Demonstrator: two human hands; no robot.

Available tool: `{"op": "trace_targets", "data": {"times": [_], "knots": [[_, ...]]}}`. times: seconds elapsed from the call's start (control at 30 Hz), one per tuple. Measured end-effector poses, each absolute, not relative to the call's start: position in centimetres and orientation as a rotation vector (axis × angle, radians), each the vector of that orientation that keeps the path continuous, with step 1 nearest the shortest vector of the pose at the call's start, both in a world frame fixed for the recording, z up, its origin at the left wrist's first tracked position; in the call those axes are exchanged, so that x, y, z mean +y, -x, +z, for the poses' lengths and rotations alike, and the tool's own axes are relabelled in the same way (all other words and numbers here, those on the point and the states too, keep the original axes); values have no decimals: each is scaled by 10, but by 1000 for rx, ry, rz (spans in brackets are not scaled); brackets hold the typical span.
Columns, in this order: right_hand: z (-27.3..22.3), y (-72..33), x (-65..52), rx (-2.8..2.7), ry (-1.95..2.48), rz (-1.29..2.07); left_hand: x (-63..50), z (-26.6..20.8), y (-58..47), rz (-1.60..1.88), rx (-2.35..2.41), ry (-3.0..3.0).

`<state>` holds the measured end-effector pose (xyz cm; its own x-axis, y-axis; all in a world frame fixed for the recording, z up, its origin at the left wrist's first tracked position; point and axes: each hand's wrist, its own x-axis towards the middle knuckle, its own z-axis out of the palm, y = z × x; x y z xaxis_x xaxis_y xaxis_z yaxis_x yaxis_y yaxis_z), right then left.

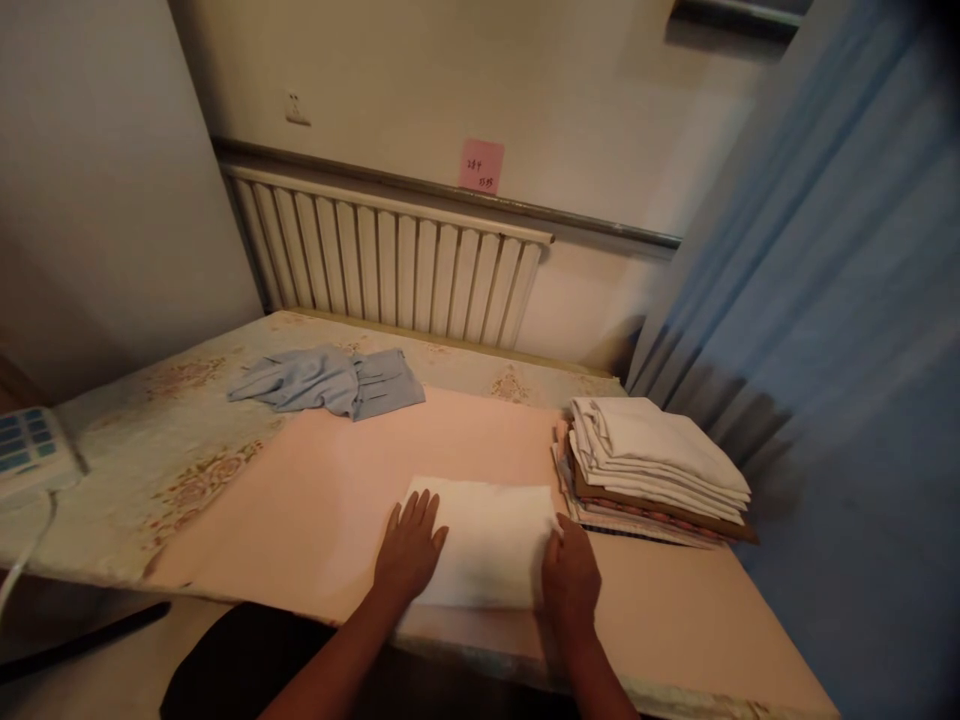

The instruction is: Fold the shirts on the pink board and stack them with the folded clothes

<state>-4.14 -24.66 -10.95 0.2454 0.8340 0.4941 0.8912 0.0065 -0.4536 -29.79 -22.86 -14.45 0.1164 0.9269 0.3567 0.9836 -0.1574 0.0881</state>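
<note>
A white folded cloth (487,545) lies near the front edge of the table, on a pink sheet (300,500). My left hand (411,545) rests flat on the cloth's left side, fingers stretched out. At the cloth's right edge, my right hand (571,572) is closed, with a bit of the white fabric pinched between thumb and fingers. Right of that hand sits a stack of folded cloths (660,450), pale ones on top and brown and patterned ones beneath.
A crumpled grey-blue garment (330,382) lies at the back left, on the flowered table cover (202,480). A white device with blue buttons (30,450) stands at the left edge. Behind the table is a radiator (390,260); a blue curtain (840,330) hangs on the right.
</note>
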Motion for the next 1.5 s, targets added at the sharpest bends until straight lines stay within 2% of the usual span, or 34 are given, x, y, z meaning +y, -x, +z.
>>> {"op": "trace_targets", "data": {"times": [0.17,0.33,0.8,1.2,1.37,1.5], "knots": [[-134,116,-234,-2008,1307,-192,-229,-146,298,-474,-1906,2208],[-154,148,-231,-2248,1203,-133,-230,-148,300,-486,-1894,2195],[-145,91,-228,-2240,1555,-132,-228,-146,297,-440,-1978,2204],[-172,43,-238,-1950,1775,-192,-233,-147,297,-530,-2108,2002],[-167,36,-251,-1692,1828,1,-243,-134,302,-555,-2351,1874],[-145,26,-251,-1445,1930,476,-246,-124,316,-654,-2605,1957]]}}
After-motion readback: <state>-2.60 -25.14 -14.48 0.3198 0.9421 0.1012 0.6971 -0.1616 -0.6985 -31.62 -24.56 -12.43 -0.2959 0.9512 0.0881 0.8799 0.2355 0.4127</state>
